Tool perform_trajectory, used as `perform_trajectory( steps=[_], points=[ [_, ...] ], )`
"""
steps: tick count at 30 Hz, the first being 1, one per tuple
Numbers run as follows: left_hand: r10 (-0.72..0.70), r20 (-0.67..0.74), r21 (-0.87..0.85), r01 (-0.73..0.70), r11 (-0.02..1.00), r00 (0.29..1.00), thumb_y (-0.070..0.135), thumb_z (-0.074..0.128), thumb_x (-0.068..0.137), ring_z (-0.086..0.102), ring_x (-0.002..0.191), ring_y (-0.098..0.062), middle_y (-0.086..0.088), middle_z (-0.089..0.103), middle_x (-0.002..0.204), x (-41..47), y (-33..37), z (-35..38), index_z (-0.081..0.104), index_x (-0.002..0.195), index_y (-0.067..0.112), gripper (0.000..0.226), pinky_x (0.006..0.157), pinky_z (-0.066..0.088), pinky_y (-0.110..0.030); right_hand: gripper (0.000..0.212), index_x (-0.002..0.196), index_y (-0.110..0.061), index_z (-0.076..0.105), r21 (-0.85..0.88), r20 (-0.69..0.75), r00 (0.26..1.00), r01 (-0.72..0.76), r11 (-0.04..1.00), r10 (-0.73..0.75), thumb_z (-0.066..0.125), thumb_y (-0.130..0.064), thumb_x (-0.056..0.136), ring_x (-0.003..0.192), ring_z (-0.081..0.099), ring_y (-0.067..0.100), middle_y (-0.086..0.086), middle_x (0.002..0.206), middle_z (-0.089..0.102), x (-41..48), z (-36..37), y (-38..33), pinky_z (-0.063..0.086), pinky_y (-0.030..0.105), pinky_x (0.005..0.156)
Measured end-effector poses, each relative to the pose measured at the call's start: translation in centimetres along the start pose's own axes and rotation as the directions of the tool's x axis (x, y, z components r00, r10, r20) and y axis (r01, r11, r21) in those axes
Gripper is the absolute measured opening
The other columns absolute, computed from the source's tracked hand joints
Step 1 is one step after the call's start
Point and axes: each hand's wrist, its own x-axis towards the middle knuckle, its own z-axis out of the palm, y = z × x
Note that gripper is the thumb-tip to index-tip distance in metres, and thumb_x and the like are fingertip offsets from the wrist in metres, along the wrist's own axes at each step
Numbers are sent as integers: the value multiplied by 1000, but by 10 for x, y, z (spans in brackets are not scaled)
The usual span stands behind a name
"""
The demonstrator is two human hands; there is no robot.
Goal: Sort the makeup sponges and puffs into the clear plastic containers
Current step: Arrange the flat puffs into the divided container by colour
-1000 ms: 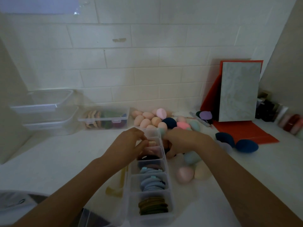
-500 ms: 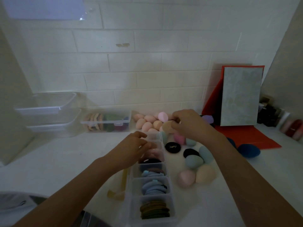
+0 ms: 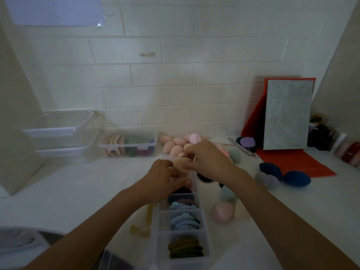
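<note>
Fingers (image 3: 194, 152) of your right hand (image 3: 211, 162) pinch a beige puff (image 3: 180, 162), closed narrow on its edge, and hold it just above the far end of the divided clear container (image 3: 207, 240). Your left hand (image 3: 164, 179) lies on that same far end, just beside the puff, its fingers bent down over the furthest compartments; whether they grip anything there you cannot tell. The container runs lengthwise away from you on the white table (image 3: 68, 191). Its nearest compartment holds a row of olive puffs (image 3: 185, 248), the next a row of blue puffs (image 3: 184, 221), the one beyond that brown and pale blue ones, and a dark puff (image 3: 182, 190) shows right under your left palm. To the right of the container loose sponges lie on the table: a pink sponge (image 3: 223, 212), a pale blue sponge (image 3: 228, 193) behind it, a black puff (image 3: 204, 177) partly under your right wrist, and further right two navy sponges (image 3: 296, 178) with a greyish one beside them. Against the tiled wall sits a cluster of pink egg sponges (image 3: 173, 146), to its left a small clear box (image 3: 128, 148) with puffs standing on edge, and further left two stacked clear tubs (image 3: 64, 141). A red folder (image 3: 296, 162) with a marbled board (image 3: 288, 114) leaning on it stands at the right
</note>
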Motion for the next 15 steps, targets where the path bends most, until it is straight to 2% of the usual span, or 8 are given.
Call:
perform_trajectory(
  steps=[3,5,7,10,12,14,15],
  points=[
    [-50,-63,-176,38,984,997,45,63,83,53,106,-14,-2,60,116,-3,4,1,59,89,39,9,97,44,-36,29,88,-16,70,-120,39,999,2,993,3,58,-42,87,76,58,17,-1,80,64,-1,-1,-8,51,34,72],
    [-72,-77,-229,53,972,994,45,65,81,54,108,-12,2,58,121,-5,7,1,42,81,51,24,99,43,-35,27,87,-17,67,-152,79,997,11,988,1,56,-42,87,81,57,20,-3,81,54,-4,-4,-13,50,36,75],
    [-92,-79,-224,72,972,993,46,65,81,53,111,-11,5,58,123,-6,6,1,37,80,53,29,101,41,-35,25,90,-16,66,-178,82,996,42,983,-27,56,-38,88,81,54,21,-2,81,49,-7,-9,-19,47,35,73],
    [-74,-60,-201,61,978,995,44,64,82,50,117,-12,4,63,118,-6,6,0,37,79,54,29,103,39,-39,24,101,-10,65,-202,114,992,78,976,-56,54,-29,92,82,50,18,-2,80,43,-5,-10,-24,34,27,69],
    [-42,-56,-188,31,982,998,40,63,85,53,110,-9,1,67,112,-7,6,0,42,81,50,24,101,40,-33,24,109,-7,65,-266,244,970,61,962,6,51,-21,95,92,57,19,0,79,50,1,-5,-24,32,23,64],
    [-37,-61,-172,26,985,997,39,60,87,54,103,-4,1,65,115,-6,5,1,50,95,44,14,98,41,-28,21,104,-9,68,-302,304,952,52,952,44,50,-15,95,82,57,18,3,84,58,3,2,-19,29,20,51],
    [-54,-63,-166,43,985,997,40,58,88,55,105,-4,2,63,119,-6,3,2,52,103,40,17,100,41,-30,21,101,-9,68,-302,304,951,45,952,52,49,-13,94,78,55,17,4,86,60,3,4,-17,28,20,48]
  ],
)
